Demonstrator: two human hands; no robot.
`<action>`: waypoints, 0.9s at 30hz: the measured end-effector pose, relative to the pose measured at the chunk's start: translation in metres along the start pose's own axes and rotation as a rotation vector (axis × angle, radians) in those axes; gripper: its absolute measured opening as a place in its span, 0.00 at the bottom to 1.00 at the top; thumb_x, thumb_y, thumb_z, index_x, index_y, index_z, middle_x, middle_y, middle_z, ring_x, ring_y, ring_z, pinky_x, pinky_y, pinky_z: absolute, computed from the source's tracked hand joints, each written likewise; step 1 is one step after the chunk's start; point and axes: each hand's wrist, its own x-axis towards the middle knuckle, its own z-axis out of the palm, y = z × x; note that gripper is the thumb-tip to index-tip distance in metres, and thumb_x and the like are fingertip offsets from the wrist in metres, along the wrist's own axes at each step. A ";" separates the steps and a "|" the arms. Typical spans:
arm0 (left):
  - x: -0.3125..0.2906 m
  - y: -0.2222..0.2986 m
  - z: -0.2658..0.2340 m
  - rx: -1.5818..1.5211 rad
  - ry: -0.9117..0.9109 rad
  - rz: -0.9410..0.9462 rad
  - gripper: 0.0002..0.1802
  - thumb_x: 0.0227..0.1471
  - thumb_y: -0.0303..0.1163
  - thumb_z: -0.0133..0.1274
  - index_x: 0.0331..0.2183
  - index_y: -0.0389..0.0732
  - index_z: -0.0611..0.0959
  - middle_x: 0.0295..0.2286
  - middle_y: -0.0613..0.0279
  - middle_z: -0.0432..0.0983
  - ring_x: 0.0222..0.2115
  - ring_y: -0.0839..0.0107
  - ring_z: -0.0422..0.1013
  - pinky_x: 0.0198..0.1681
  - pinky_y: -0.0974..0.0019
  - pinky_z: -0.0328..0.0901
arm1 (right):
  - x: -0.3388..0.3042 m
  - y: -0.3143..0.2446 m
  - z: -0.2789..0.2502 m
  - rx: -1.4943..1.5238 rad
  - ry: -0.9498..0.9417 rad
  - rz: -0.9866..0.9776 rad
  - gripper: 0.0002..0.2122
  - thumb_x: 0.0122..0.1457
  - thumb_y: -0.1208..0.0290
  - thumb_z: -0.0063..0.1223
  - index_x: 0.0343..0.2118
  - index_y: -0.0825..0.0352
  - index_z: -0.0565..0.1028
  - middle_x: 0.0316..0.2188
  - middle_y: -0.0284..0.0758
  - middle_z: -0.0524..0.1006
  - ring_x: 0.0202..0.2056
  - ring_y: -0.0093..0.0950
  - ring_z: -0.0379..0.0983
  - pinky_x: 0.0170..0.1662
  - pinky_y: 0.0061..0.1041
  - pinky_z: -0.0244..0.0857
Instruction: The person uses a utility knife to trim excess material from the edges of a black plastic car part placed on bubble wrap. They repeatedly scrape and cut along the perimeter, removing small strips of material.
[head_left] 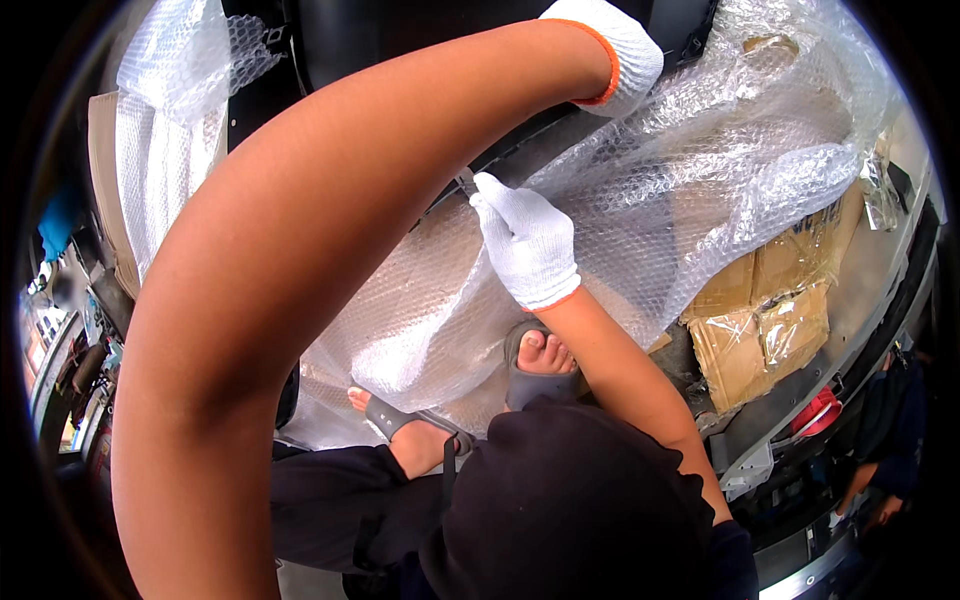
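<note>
My left arm reaches across from the lower left. My left hand (632,55), in a white knitted glove with an orange cuff, is against the upper right part of a large black smooth-surfaced piece (390,30); its fingers are hidden. Below it, my right hand (528,240), gloved the same way, is closed with thumb and fingertips pinched together near the black piece's lower edge. A small, thin greyish bit shows at those fingertips, partly behind my left forearm, and I cannot make out what it is. Clear bubble wrap (640,200) spreads under and around the black piece.
Brown cardboard (760,330) with clear tape lies at the right, beside a curved metal edge (860,310). More bubble wrap (170,130) hangs at the upper left. My sandalled feet (540,365) stand at the bubble wrap. Another person (880,480) is at the far right.
</note>
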 end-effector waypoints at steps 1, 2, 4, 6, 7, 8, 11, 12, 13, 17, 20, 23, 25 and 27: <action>0.001 0.000 0.002 -0.001 0.016 0.007 0.16 0.52 0.33 0.52 0.38 0.41 0.90 0.38 0.50 0.85 0.40 0.55 0.82 0.41 0.55 0.75 | 0.000 0.000 0.001 -0.008 0.013 -0.016 0.14 0.56 0.77 0.65 0.46 0.64 0.82 0.24 0.39 0.78 0.24 0.37 0.75 0.30 0.31 0.71; 0.000 -0.001 0.002 -0.002 0.030 0.011 0.16 0.52 0.33 0.51 0.38 0.41 0.90 0.38 0.50 0.85 0.40 0.55 0.82 0.41 0.55 0.75 | -0.001 0.001 0.003 -0.012 0.025 -0.034 0.14 0.56 0.77 0.65 0.46 0.64 0.82 0.24 0.39 0.77 0.24 0.37 0.75 0.29 0.31 0.71; 0.000 0.000 0.002 0.006 0.028 0.007 0.16 0.53 0.33 0.51 0.38 0.41 0.90 0.38 0.50 0.85 0.41 0.55 0.82 0.42 0.55 0.75 | -0.002 0.001 0.000 -0.027 0.025 -0.048 0.14 0.56 0.77 0.64 0.46 0.64 0.82 0.24 0.39 0.77 0.24 0.37 0.75 0.30 0.32 0.71; -0.001 -0.002 0.003 0.025 0.025 0.018 0.16 0.53 0.33 0.51 0.38 0.41 0.90 0.38 0.50 0.85 0.41 0.55 0.82 0.42 0.55 0.75 | -0.002 -0.001 -0.009 -0.049 0.007 -0.036 0.13 0.56 0.77 0.64 0.46 0.64 0.82 0.24 0.39 0.78 0.24 0.37 0.75 0.30 0.33 0.71; -0.001 -0.003 0.003 0.039 0.024 0.030 0.16 0.53 0.33 0.50 0.39 0.41 0.90 0.38 0.49 0.85 0.41 0.55 0.82 0.42 0.55 0.75 | -0.006 0.001 -0.011 -0.034 0.007 -0.037 0.14 0.56 0.77 0.65 0.46 0.64 0.81 0.23 0.39 0.77 0.24 0.38 0.75 0.30 0.34 0.71; -0.002 -0.002 0.001 0.053 0.023 0.034 0.16 0.53 0.33 0.50 0.39 0.41 0.90 0.38 0.49 0.85 0.41 0.54 0.82 0.42 0.55 0.75 | -0.010 0.001 -0.015 -0.016 0.005 -0.044 0.14 0.55 0.76 0.65 0.46 0.63 0.81 0.23 0.39 0.76 0.24 0.39 0.75 0.29 0.35 0.71; -0.006 -0.003 0.000 0.047 -0.005 -0.003 0.16 0.53 0.32 0.50 0.39 0.40 0.90 0.39 0.49 0.85 0.40 0.54 0.82 0.42 0.54 0.75 | -0.010 0.000 -0.009 0.046 0.031 -0.064 0.15 0.55 0.77 0.65 0.46 0.63 0.81 0.23 0.39 0.77 0.24 0.39 0.75 0.29 0.35 0.71; -0.003 -0.003 0.001 0.042 0.008 -0.004 0.16 0.53 0.32 0.50 0.39 0.40 0.90 0.39 0.49 0.85 0.40 0.54 0.82 0.42 0.54 0.75 | -0.008 0.000 -0.008 0.051 0.030 -0.065 0.14 0.56 0.77 0.65 0.46 0.63 0.82 0.23 0.38 0.77 0.24 0.38 0.75 0.30 0.34 0.71; -0.001 -0.002 0.002 0.038 0.020 -0.007 0.16 0.53 0.32 0.50 0.39 0.40 0.90 0.39 0.49 0.85 0.40 0.54 0.82 0.42 0.54 0.75 | -0.007 0.001 -0.008 0.058 0.028 -0.066 0.13 0.56 0.77 0.64 0.46 0.63 0.82 0.23 0.38 0.77 0.25 0.38 0.75 0.30 0.33 0.71; 0.001 0.001 0.005 0.018 0.049 -0.020 0.16 0.53 0.32 0.50 0.38 0.40 0.90 0.38 0.49 0.85 0.40 0.54 0.82 0.41 0.54 0.75 | -0.006 -0.001 0.003 -0.055 -0.002 -0.022 0.15 0.57 0.74 0.63 0.48 0.61 0.81 0.22 0.37 0.76 0.23 0.37 0.73 0.28 0.34 0.70; -0.001 0.000 0.006 0.024 0.052 -0.029 0.17 0.53 0.33 0.50 0.38 0.40 0.90 0.38 0.49 0.85 0.40 0.54 0.82 0.42 0.54 0.75 | -0.003 -0.004 0.005 -0.099 -0.038 -0.040 0.15 0.58 0.73 0.63 0.49 0.60 0.80 0.21 0.37 0.75 0.23 0.37 0.73 0.28 0.35 0.69; -0.005 -0.001 0.001 0.040 0.001 0.000 0.17 0.54 0.33 0.50 0.39 0.40 0.90 0.38 0.49 0.85 0.40 0.54 0.82 0.42 0.54 0.75 | -0.004 0.000 0.003 -0.100 -0.050 -0.053 0.15 0.57 0.72 0.64 0.49 0.60 0.81 0.21 0.37 0.75 0.23 0.37 0.73 0.28 0.35 0.69; -0.004 -0.002 -0.002 0.048 -0.007 0.015 0.17 0.54 0.34 0.50 0.39 0.39 0.90 0.39 0.48 0.85 0.41 0.54 0.82 0.42 0.54 0.74 | -0.006 0.005 0.001 -0.078 -0.036 -0.079 0.16 0.57 0.73 0.64 0.50 0.61 0.79 0.20 0.37 0.74 0.22 0.37 0.73 0.27 0.36 0.69; -0.007 -0.003 -0.002 0.052 -0.020 0.015 0.18 0.54 0.34 0.49 0.39 0.39 0.90 0.39 0.48 0.85 0.41 0.54 0.82 0.42 0.54 0.74 | -0.007 0.003 0.003 -0.027 -0.003 -0.128 0.19 0.56 0.74 0.64 0.51 0.63 0.77 0.18 0.38 0.72 0.20 0.38 0.71 0.25 0.38 0.68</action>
